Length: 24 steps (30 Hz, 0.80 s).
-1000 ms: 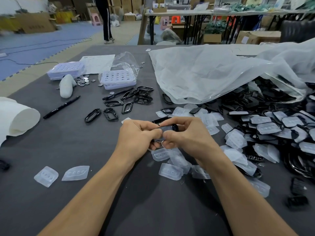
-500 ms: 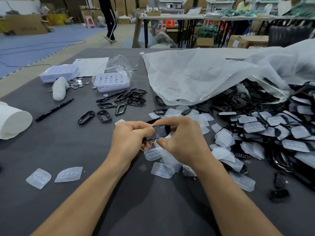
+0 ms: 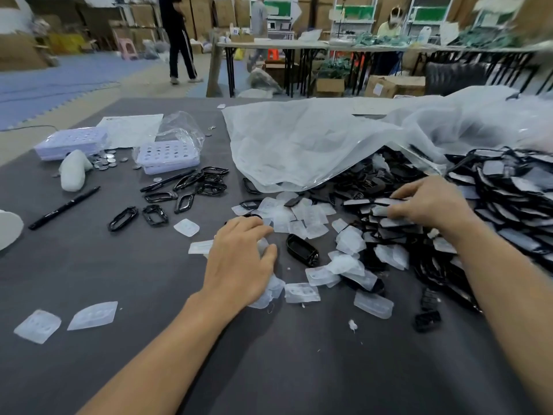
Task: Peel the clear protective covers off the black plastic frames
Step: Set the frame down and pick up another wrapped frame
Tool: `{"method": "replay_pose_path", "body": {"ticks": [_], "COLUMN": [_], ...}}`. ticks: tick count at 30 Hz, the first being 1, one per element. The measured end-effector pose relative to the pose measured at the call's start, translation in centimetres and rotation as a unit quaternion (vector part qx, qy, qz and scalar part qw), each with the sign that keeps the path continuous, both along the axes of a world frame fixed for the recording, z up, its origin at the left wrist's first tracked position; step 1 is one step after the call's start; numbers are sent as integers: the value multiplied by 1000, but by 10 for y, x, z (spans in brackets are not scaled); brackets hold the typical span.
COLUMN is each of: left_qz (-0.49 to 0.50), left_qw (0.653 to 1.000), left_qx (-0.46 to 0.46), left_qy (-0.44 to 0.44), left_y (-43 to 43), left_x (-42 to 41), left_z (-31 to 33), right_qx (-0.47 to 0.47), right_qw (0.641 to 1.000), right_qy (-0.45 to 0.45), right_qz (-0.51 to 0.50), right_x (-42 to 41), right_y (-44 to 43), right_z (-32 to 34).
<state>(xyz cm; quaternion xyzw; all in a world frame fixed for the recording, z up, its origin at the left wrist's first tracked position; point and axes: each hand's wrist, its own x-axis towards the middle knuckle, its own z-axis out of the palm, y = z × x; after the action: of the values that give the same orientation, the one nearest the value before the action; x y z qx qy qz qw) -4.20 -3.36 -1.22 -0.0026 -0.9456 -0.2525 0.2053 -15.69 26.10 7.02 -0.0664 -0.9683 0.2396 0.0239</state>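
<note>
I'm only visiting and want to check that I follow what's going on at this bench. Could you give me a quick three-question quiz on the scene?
1. True or false: the right hand reaches into the pile of covered frames.
2. What lies on the table between the two hands? A) a black frame B) a roll of tape C) a pair of scissors
3. Fill in: the black pen lies to the ___ of the left hand.
Key: 1 true; 2 A; 3 left.
</note>
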Motion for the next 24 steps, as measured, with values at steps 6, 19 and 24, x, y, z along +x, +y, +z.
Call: {"method": "replay_pose_path", "body": {"ticks": [6,19,24], "left_qz": [9,62,85], "left_qw": [999,980,932], "left_qx": [5,186,350], "left_qy": [-39,28,33], "left_y": [-4,-14,-24], "left_x": [-4,12,8], "left_z": [-3,5,14], "right_qx": [-32,-19,-80], "right_qw": [996,987,983], "right_qy": [78,23,40], "right_qz": [19,157,158], "right_x": [22,42,48], "right_y": [-28,-159,-157], "right_z": [-7,-58,-62]}}
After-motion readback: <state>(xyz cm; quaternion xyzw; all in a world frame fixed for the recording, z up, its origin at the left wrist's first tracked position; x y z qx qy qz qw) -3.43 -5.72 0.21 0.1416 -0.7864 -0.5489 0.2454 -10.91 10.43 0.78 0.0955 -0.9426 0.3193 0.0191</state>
